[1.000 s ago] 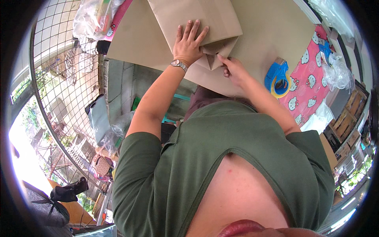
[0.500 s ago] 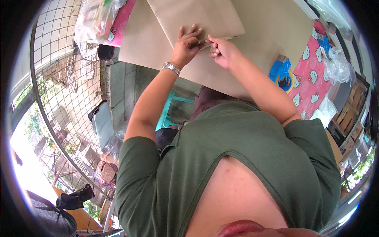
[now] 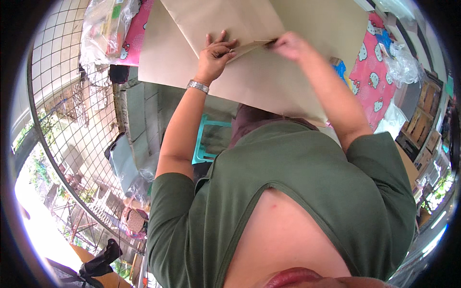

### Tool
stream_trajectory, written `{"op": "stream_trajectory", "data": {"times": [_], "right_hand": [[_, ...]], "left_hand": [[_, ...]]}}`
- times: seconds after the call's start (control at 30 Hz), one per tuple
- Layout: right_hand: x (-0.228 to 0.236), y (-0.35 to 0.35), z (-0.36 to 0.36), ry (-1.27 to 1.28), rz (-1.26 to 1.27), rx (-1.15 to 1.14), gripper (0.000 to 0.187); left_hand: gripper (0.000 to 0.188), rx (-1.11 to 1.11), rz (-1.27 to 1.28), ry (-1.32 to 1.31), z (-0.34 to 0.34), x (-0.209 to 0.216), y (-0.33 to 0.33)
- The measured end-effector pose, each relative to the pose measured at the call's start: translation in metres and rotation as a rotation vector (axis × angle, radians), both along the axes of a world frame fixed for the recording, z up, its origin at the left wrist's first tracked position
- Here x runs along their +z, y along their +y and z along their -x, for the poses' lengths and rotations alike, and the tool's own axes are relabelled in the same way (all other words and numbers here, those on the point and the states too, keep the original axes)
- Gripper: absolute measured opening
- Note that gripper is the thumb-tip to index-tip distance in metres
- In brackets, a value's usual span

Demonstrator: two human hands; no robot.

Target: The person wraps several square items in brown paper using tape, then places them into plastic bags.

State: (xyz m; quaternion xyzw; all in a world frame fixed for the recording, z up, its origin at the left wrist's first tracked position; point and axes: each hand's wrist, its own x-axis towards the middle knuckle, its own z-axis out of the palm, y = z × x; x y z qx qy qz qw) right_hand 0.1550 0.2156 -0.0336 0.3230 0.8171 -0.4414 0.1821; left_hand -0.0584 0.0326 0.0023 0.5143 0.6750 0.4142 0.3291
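A folded brown paper packet [image 3: 230,24] lies slanted on a large sheet of brown paper [image 3: 331,29] spread over the table. My left hand [image 3: 215,58], with a metal watch at the wrist, rests on the packet's near left corner. Its fingers are spread, and the thumb presses by the folded edge. At the right end of that same edge is my right hand [image 3: 290,45], closed and slightly blurred, its fingertips pinching the paper. A narrow flap [image 3: 252,47] stands a little raised between the hands.
Partly behind my right forearm is a blue tape dispenser [image 3: 339,69]. Pink patterned table cover [image 3: 372,79] shows at the right, with clear plastic [image 3: 403,67] on it. A plastic bag of items [image 3: 113,29] sits far left. A teal stool [image 3: 204,139] stands below.
My right hand has moved right along the packet's edge, away from my left hand. The left hand stays at the corner. The whole view has shifted slightly, and my forearm now covers more of the tape dispenser.
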Motion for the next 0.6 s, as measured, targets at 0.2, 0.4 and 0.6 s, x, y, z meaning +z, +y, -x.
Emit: {"op": "stream_trajectory", "data": {"times": [0.2, 0.4, 0.6], "right_hand": [[0.122, 0.033, 0.018, 0.509, -0.255, -0.241, 0.027], [0.058, -0.039, 0.078, 0.998, -0.484, 1.004, 0.040], [0.039, -0.025, 0.088, 0.729, -0.450, 1.199, 0.059]], "left_hand": [[0.006, -0.013, 0.032, -0.026, 0.007, 0.004, -0.008], [0.004, 0.107, 0.008, -0.012, 0.023, 0.004, -0.029], [0.021, 0.495, -0.124, 0.075, -0.008, -0.011, -0.028]]}}
